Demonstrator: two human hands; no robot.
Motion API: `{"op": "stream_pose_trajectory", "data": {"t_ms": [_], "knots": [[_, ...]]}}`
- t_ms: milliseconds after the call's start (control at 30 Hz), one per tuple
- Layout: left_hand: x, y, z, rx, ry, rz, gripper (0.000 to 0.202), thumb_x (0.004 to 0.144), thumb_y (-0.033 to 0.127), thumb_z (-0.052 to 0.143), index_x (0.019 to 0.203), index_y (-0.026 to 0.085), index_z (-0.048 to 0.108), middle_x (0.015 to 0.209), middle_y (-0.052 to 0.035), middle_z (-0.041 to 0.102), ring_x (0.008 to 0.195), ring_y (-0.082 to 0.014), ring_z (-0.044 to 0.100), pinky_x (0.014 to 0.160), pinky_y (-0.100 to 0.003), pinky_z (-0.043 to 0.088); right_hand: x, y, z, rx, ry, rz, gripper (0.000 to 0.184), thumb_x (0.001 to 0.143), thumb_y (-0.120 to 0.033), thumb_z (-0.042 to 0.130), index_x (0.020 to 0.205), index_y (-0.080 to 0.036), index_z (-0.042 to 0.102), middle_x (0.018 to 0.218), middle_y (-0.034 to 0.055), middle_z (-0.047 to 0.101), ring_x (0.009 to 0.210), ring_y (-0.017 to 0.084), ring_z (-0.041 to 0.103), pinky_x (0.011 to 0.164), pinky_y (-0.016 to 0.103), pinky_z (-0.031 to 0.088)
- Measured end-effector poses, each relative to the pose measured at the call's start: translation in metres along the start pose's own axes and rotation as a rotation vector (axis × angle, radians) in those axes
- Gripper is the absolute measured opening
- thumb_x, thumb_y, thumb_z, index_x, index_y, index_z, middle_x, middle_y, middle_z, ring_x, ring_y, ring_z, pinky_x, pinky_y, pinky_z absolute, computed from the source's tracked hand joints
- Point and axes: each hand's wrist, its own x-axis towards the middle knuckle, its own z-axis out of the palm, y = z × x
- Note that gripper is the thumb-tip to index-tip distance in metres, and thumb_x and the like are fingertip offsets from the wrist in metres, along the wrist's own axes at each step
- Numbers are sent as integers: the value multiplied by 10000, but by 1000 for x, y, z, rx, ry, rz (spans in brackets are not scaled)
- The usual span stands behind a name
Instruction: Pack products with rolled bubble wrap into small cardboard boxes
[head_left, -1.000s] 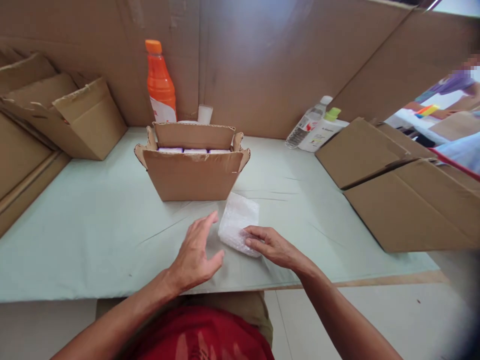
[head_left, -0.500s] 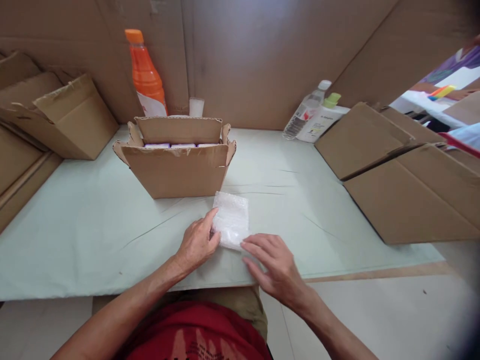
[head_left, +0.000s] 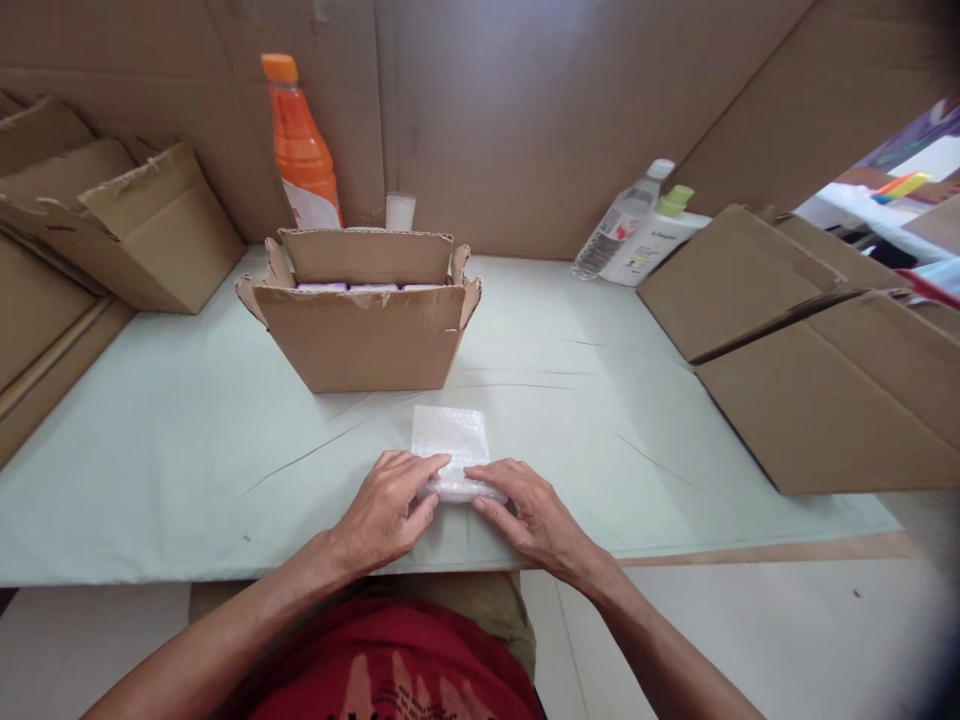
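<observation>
A small sheet of bubble wrap point(head_left: 450, 432) lies on the pale green table cover near its front edge, its near end folded or rolled into a thicker band. My left hand point(head_left: 390, 503) grips the left end of that band between thumb and fingers. At the right end, my right hand point(head_left: 529, 508) holds it the same way. Whether anything is inside the fold I cannot tell. Just beyond the wrap stands an open cardboard box point(head_left: 367, 340) with several purple-edged packs point(head_left: 373, 288) showing at its top.
Behind the box stand an orange bottle point(head_left: 304, 150) and a white cup point(head_left: 400, 211). A clear bottle point(head_left: 622, 220) and a white bottle with a green cap point(head_left: 651, 245) lean at the back right. More cardboard boxes point(head_left: 161, 235) stand at the left, others point(head_left: 832, 390) at the right.
The near end of the bubble wrap has been folded into a band. My right hand has come in to grip its right end, and the wrap now lies straighter and slightly nearer me.
</observation>
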Motion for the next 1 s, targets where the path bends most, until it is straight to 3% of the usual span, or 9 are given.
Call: {"op": "stream_pose_trajectory", "data": {"t_ms": [167,300,400,500,567,667,767,900,1000], "knots": [[11,-2,-4,-79,-73,-243,451,866,213,537,1309,185,617,973,-56,739,834,-193,660,775,-325,507,-5,-16,-7,-305,230,-83,303,968,-245,593,1269,-218,604,1299,145,656,1174,283,609,931,444,478],[23,-6,-2,-57,-131,-351,480,861,231,537,1335,189,606,872,-19,714,723,-166,612,735,-306,490,2,-17,-3,-477,76,-205,281,952,-184,582,1229,-189,626,1277,139,676,1153,297,603,913,454,455],[27,-8,-1,-11,-33,-364,451,870,275,557,1306,180,620,896,-41,705,740,-181,598,752,-333,495,10,-6,5,-525,38,-191,269,958,-156,545,1208,-187,641,1237,128,700,1088,287,626,878,441,461],[21,-7,-4,-93,119,-372,444,888,346,563,1301,187,601,1052,-84,673,831,-195,609,699,-317,504,15,6,9,-426,68,-110,245,986,-175,519,1189,-194,653,1147,110,736,1016,258,659,844,415,482],[13,-4,-7,-254,206,-463,494,888,387,576,1343,198,549,1166,-108,631,925,-204,623,710,-310,522,16,9,9,-314,110,-38,240,997,-213,515,1187,-200,660,1105,105,750,994,251,678,838,411,502],[2,1,-5,-605,268,-652,702,833,388,650,1455,192,391,1311,-155,570,1093,-233,625,880,-376,541,15,5,9,-140,144,74,253,996,-268,518,1190,-212,670,1099,100,755,990,246,693,862,412,529],[1,8,3,-917,250,-701,957,745,337,727,1536,184,211,1392,-177,534,1224,-263,581,1006,-415,495,14,-3,11,32,96,165,264,980,-314,544,1184,-222,684,1080,85,761,964,238,702,866,398,549],[7,17,6,-989,180,-724,974,726,303,707,1554,154,216,1119,-89,654,1000,-224,631,918,-375,505,12,-7,12,161,31,169,252,966,-357,565,1140,-253,714,1090,74,755,1019,245,690,920,412,540],[7,21,1,-875,141,-697,894,727,266,679,1534,159,307,1021,-44,634,848,-170,594,845,-332,497,10,-3,7,174,54,161,414,923,-385,625,1317,-260,640,1393,107,622,1298,295,561,1075,479,453]]}}
